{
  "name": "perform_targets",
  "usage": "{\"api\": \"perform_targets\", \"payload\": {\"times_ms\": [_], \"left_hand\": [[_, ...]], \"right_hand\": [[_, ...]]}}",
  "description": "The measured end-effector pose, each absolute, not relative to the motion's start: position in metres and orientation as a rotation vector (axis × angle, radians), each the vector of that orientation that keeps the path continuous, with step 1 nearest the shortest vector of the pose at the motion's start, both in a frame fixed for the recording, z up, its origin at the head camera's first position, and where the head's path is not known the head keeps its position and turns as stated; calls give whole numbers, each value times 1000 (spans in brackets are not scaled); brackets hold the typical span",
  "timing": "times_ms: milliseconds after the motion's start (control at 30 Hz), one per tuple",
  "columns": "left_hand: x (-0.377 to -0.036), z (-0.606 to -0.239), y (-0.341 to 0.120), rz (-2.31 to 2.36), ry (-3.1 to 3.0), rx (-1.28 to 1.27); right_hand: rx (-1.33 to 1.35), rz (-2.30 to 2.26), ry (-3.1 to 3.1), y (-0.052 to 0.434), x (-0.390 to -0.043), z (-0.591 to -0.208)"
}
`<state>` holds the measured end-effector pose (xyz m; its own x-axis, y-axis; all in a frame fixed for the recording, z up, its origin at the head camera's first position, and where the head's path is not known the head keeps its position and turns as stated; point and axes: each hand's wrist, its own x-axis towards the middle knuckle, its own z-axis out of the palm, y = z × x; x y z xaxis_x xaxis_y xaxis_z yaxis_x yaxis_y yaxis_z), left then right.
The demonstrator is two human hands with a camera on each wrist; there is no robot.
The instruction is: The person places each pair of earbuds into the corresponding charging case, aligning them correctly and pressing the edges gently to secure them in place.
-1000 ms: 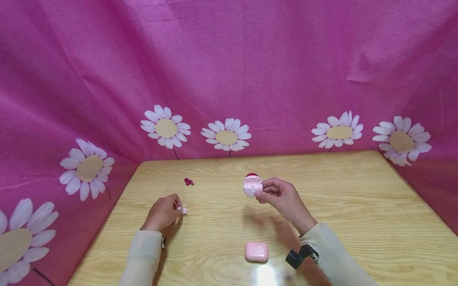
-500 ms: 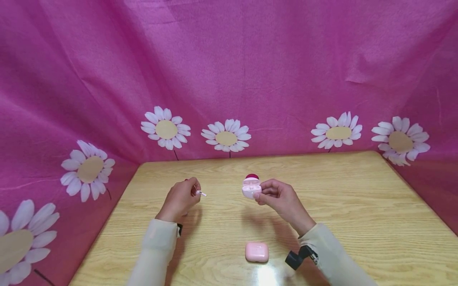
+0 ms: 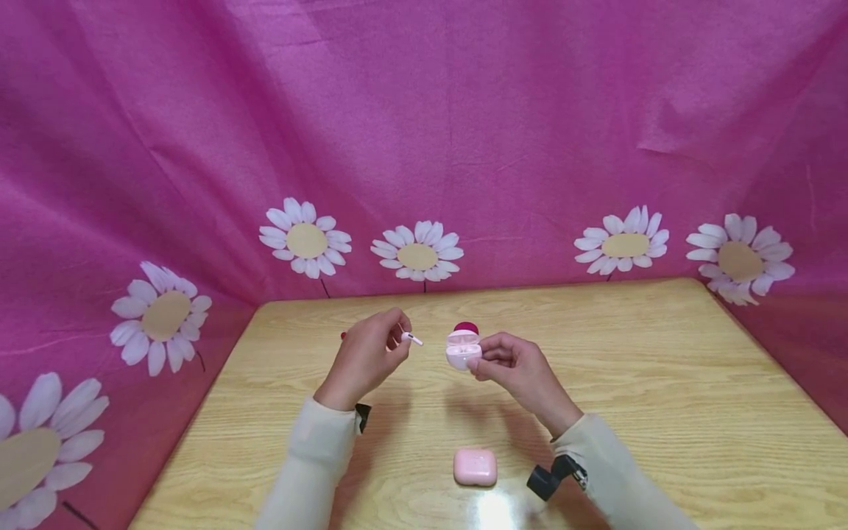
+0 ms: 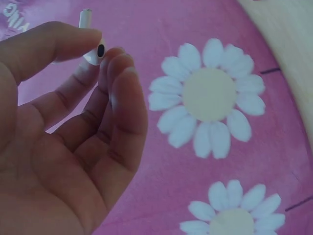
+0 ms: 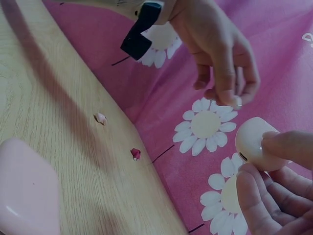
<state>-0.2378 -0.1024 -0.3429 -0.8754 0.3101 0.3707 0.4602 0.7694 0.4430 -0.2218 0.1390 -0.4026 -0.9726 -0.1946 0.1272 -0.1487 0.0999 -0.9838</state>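
We see the left hand [image 3: 367, 358] pinching a small white earbud [image 3: 411, 338] between thumb and fingertips, raised over the middle of the light wooden worktop [image 3: 662, 383]. Just beside it, the right hand [image 3: 513, 364] grips an open pale pink earbud case [image 3: 462, 350]. A closed pink rounded case [image 3: 475, 467] lies near the front edge.

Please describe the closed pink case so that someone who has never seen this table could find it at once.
Start from the wooden table in front of the pink daisy cloth. At its near edge, between the person's two sleeves, lies the closed pink case. Unlike the open case that the right hand holds up, it is shut, lies flat on the wood, and no hand touches it.
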Motion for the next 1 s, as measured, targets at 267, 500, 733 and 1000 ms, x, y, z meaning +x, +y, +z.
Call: {"api": "perform_targets", "payload": {"times_ms": [267, 500, 733, 1000], "left_hand": [[-232, -336, -85, -847, -2605, -674], [-229, -336, -75, -886, -2556, -702], [-225, -345, -76, -889, -2563, -692], [-223, -345, -72, -913, -2572, -684]], "right_hand": [[-362, -2052, 2299, 138, -222, -402], [-331, -2043, 2294, 137, -221, -402], [-324, -2027, 2286, 135, -221, -403], [-347, -2021, 2311, 135, -220, -402]]}}
